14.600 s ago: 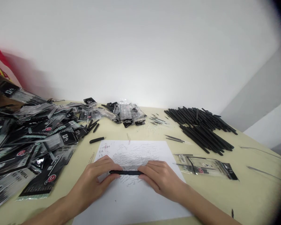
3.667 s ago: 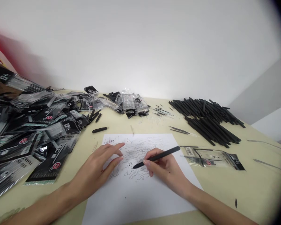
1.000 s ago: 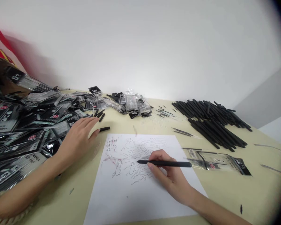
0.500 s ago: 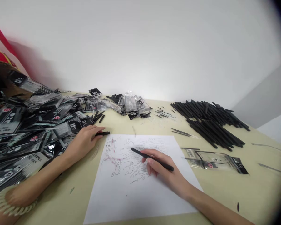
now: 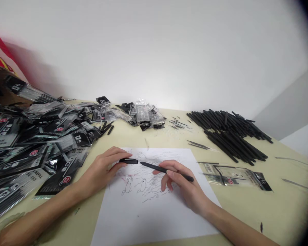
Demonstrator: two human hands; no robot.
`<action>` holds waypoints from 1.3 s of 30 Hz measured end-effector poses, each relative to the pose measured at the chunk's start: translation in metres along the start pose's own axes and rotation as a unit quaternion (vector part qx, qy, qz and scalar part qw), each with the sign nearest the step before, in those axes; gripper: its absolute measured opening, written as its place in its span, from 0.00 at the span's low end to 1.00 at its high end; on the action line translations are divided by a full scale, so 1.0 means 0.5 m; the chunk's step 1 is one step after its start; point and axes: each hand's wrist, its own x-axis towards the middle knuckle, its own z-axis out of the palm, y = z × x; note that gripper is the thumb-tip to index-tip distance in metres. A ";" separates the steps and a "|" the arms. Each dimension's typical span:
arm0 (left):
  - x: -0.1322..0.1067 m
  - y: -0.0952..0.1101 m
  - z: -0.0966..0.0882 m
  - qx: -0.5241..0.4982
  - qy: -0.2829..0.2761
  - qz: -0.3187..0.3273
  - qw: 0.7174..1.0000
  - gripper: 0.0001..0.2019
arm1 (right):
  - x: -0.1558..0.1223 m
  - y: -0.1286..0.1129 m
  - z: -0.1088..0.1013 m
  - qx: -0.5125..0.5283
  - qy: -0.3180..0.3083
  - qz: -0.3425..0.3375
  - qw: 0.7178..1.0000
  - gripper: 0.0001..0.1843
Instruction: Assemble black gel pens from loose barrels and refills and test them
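Note:
Between its thumb and fingers my left hand pinches a black pen cap, its mouth pointing right. My right hand grips a black pen in a loose writing hold. The pen's tip points left and lies a short gap from the cap's mouth, roughly in line with it. Under both hands lies a white sheet of paper marked with squiggles and small doodles. The right hand's lower fingers are curled beneath the pen.
Packaged refills heap up on the left, beside several loose caps. Crumpled packets lie at the back. Black pens are stacked at right, near loose refills and a clear packet.
My left hand has carried the pen cap right and nearer, from the paper's edge to just before the pen tip. My right hand has shifted slightly, keeping the pen.

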 end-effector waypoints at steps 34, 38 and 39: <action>-0.012 0.022 0.012 -0.066 -0.044 0.052 0.996 0.11 | 0.000 -0.009 0.000 -0.047 -0.052 0.010 0.998 0.12; -0.013 0.026 0.011 -0.109 -0.062 -0.039 0.991 0.10 | -0.002 -0.013 0.000 -0.053 -0.044 0.008 0.998 0.10; -0.012 0.028 0.011 -0.125 -0.071 -0.069 0.987 0.10 | -0.002 -0.013 0.000 -0.055 -0.040 0.009 0.998 0.10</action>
